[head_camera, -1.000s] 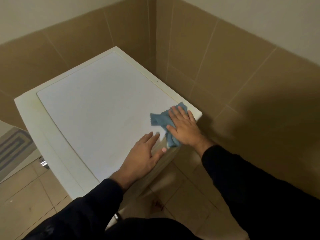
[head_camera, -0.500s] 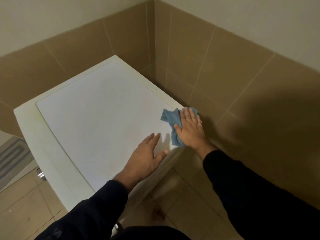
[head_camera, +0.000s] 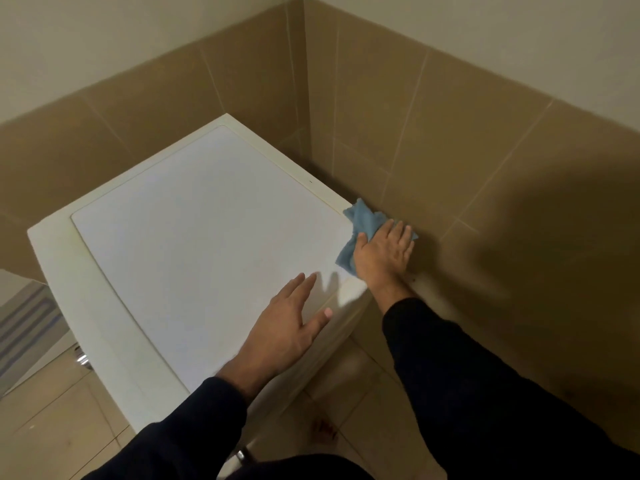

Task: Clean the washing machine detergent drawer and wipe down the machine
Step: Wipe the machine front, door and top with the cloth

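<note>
The white washing machine [head_camera: 194, 244] stands in a tiled corner and I look down on its flat top. A blue cloth [head_camera: 362, 225] lies over the top's right edge, close to the wall. My right hand [head_camera: 382, 252] presses flat on the cloth with straight fingers that reach past the edge. My left hand [head_camera: 289, 327] rests flat on the near right part of the top, fingers spread, holding nothing. The detergent drawer is out of sight.
Brown tiled walls [head_camera: 450, 150] close in behind and to the right, leaving a narrow gap beside the machine. Beige floor tiles [head_camera: 346, 393] lie below. A striped grey mat [head_camera: 24, 323] lies on the floor at the left. A metal fitting [head_camera: 82, 358] shows low on the machine's left side.
My right hand has slid the cloth to the right, from the top surface out over the right edge toward the wall. My left hand has stayed in place.
</note>
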`<act>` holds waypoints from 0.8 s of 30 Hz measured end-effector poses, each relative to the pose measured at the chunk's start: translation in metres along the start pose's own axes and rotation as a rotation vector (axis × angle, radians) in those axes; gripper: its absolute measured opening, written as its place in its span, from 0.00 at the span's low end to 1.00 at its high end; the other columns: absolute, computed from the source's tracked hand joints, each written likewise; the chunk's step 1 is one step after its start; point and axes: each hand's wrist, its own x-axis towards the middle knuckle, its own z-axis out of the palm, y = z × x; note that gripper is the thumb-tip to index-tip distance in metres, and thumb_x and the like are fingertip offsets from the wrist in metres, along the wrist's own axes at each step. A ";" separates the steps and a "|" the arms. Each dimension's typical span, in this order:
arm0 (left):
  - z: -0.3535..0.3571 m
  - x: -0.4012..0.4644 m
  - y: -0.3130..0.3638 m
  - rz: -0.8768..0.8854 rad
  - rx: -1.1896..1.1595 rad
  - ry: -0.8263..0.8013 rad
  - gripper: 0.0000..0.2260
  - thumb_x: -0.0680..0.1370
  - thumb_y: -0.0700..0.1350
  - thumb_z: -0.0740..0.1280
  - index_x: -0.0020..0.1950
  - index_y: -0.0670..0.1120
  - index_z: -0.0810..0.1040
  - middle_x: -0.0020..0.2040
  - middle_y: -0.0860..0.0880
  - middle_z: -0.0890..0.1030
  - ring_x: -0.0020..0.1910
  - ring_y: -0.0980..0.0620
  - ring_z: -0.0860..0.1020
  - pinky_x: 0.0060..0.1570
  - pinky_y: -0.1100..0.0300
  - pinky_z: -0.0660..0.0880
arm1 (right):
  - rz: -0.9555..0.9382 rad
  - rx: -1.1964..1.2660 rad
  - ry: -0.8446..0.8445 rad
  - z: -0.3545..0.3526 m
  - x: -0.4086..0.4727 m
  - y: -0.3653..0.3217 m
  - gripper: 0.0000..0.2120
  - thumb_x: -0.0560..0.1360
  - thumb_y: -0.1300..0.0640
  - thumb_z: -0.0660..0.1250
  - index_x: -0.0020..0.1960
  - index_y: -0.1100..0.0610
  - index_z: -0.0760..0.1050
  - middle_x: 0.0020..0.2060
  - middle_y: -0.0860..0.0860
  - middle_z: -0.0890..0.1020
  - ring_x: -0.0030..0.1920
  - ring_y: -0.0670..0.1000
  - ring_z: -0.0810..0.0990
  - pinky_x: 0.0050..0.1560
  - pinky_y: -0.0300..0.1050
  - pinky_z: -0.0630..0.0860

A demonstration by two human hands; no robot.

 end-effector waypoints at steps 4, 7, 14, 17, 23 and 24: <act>-0.005 -0.010 -0.006 -0.054 -0.028 0.021 0.35 0.76 0.68 0.51 0.80 0.56 0.52 0.80 0.55 0.54 0.77 0.52 0.59 0.75 0.51 0.60 | 0.017 -0.062 0.113 0.004 0.023 -0.006 0.35 0.81 0.37 0.50 0.74 0.64 0.64 0.68 0.62 0.73 0.67 0.61 0.71 0.71 0.58 0.63; -0.006 -0.016 -0.009 -0.076 -0.037 0.036 0.36 0.73 0.69 0.50 0.80 0.57 0.51 0.80 0.56 0.54 0.78 0.52 0.58 0.75 0.52 0.59 | 0.006 -0.070 0.136 0.007 0.036 -0.011 0.35 0.81 0.36 0.46 0.68 0.63 0.70 0.59 0.60 0.80 0.56 0.59 0.79 0.58 0.55 0.73; -0.001 -0.032 -0.022 -0.086 -0.061 0.062 0.34 0.75 0.67 0.53 0.79 0.58 0.52 0.80 0.56 0.56 0.77 0.54 0.60 0.73 0.57 0.59 | -0.279 -0.115 0.093 0.011 0.040 -0.039 0.35 0.80 0.38 0.52 0.80 0.52 0.45 0.79 0.62 0.52 0.75 0.65 0.60 0.69 0.62 0.65; 0.001 -0.032 -0.025 -0.092 -0.071 0.073 0.33 0.77 0.65 0.56 0.79 0.56 0.54 0.79 0.55 0.57 0.73 0.51 0.66 0.72 0.56 0.62 | -0.428 -0.196 0.028 0.013 0.027 -0.047 0.33 0.81 0.38 0.49 0.80 0.47 0.42 0.80 0.58 0.48 0.78 0.65 0.49 0.74 0.66 0.51; -0.005 -0.028 -0.029 -0.093 -0.053 0.096 0.31 0.79 0.63 0.57 0.80 0.53 0.54 0.80 0.52 0.58 0.73 0.48 0.67 0.72 0.53 0.63 | -0.626 -0.235 -0.056 0.021 -0.032 -0.055 0.36 0.78 0.31 0.43 0.80 0.48 0.43 0.80 0.55 0.47 0.79 0.60 0.41 0.76 0.64 0.41; -0.007 -0.027 -0.031 -0.095 -0.053 0.095 0.32 0.79 0.63 0.58 0.80 0.53 0.55 0.80 0.52 0.58 0.72 0.48 0.68 0.72 0.53 0.63 | -0.649 -0.244 -0.055 0.022 -0.042 -0.051 0.37 0.78 0.30 0.42 0.80 0.49 0.44 0.80 0.56 0.47 0.79 0.60 0.41 0.76 0.63 0.41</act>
